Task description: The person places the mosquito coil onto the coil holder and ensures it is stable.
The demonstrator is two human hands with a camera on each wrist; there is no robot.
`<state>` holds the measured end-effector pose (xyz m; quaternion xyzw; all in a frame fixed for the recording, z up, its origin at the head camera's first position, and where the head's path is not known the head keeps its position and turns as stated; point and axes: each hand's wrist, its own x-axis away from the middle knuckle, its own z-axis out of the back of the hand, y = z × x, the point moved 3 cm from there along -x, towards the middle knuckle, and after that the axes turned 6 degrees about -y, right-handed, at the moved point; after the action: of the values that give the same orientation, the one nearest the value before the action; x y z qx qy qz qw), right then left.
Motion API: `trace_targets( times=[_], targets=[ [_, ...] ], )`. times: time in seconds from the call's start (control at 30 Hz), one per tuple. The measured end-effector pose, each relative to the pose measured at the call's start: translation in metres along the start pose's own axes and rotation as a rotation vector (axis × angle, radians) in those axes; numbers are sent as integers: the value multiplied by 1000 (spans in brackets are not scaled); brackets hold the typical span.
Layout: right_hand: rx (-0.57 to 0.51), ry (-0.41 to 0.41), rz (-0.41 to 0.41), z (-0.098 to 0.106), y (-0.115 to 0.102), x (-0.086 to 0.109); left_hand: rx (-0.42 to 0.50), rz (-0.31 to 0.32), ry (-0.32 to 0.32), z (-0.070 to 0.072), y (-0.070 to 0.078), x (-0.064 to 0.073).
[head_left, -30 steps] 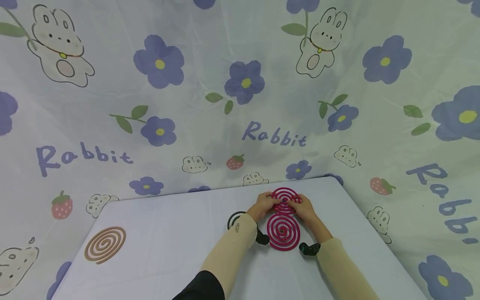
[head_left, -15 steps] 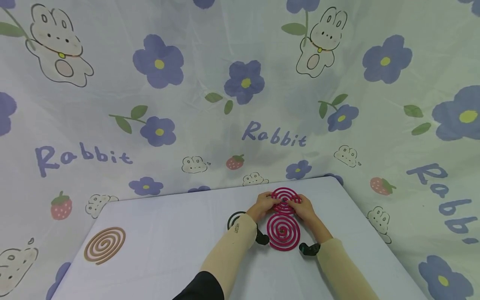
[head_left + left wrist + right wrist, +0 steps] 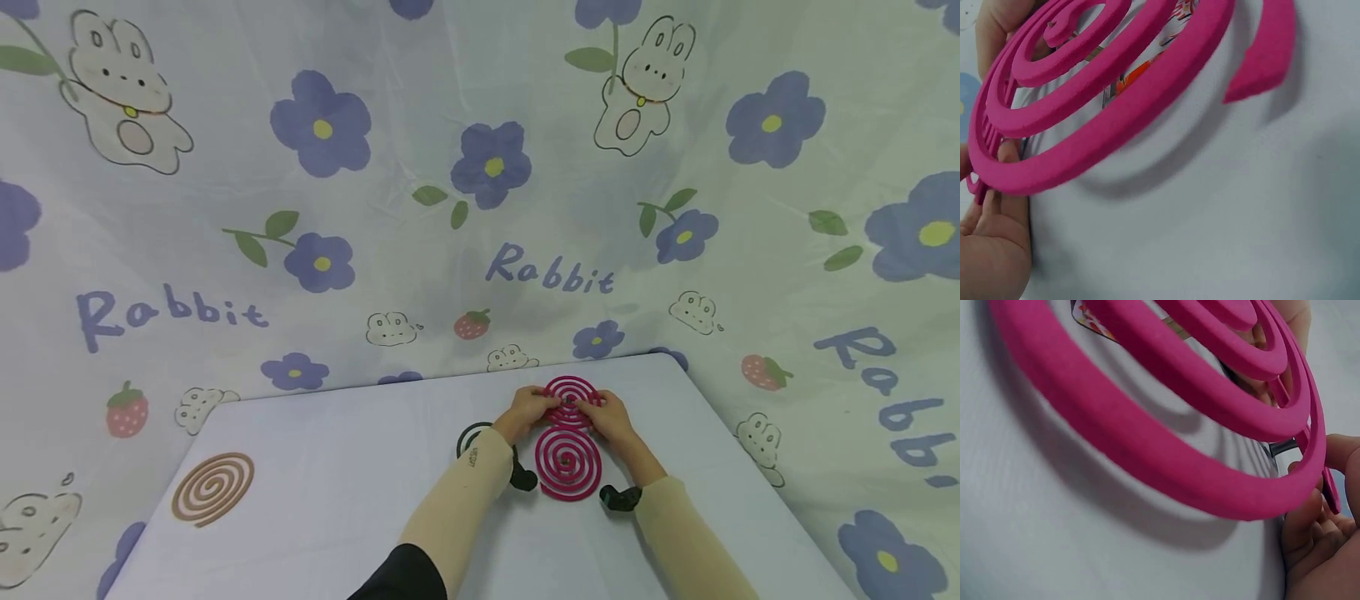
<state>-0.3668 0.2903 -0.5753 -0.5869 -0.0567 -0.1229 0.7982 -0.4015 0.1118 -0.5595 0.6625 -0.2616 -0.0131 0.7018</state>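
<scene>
At the far right of the table, my left hand (image 3: pixel 529 410) and right hand (image 3: pixel 613 419) hold opposite sides of a pink mosquito coil (image 3: pixel 570 389). Thumbs lie over its face and fingers curl beneath it. A second pink mosquito coil (image 3: pixel 567 464) is directly in front, its far edge meeting the held coil in the head view. Both wrist views show this nearer coil (image 3: pixel 1122 122) raised above the tabletop, casting a shadow. Under it a small colourfully printed thing (image 3: pixel 1141 72) shows through the gaps. Coil bands hide some of the fingers.
A dark green coil (image 3: pixel 474 429) lies left of the pink ones, mostly covered by my left forearm. Far to the left rests a brown coil (image 3: pixel 213 490). Behind the white table (image 3: pixel 337 492) hangs a rabbit-and-flower cloth (image 3: pixel 412 258). Dark wrist cameras (image 3: pixel 620 498) sit near the nearer pink coil.
</scene>
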Motion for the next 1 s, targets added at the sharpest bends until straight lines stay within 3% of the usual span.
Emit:
trace_targets(
  times=[0.23, 0.47, 0.6, 0.83, 1.0],
  targets=[
    [11, -27, -28, 4, -4, 8, -25, 14, -31, 4, 2, 4],
    [24, -41, -46, 7, -2, 12, 18, 71, -55, 12, 8, 10],
    [50, -45, -25, 7, -5, 13, -35, 62, -65, 21, 14, 15],
    [82, -28, -12, 9, -8, 16, -226, 0, -42, 38, 25, 24],
    [97, -22, 15, 15, -11, 18, -214, -20, -93, 50, 33, 29]
  ],
)
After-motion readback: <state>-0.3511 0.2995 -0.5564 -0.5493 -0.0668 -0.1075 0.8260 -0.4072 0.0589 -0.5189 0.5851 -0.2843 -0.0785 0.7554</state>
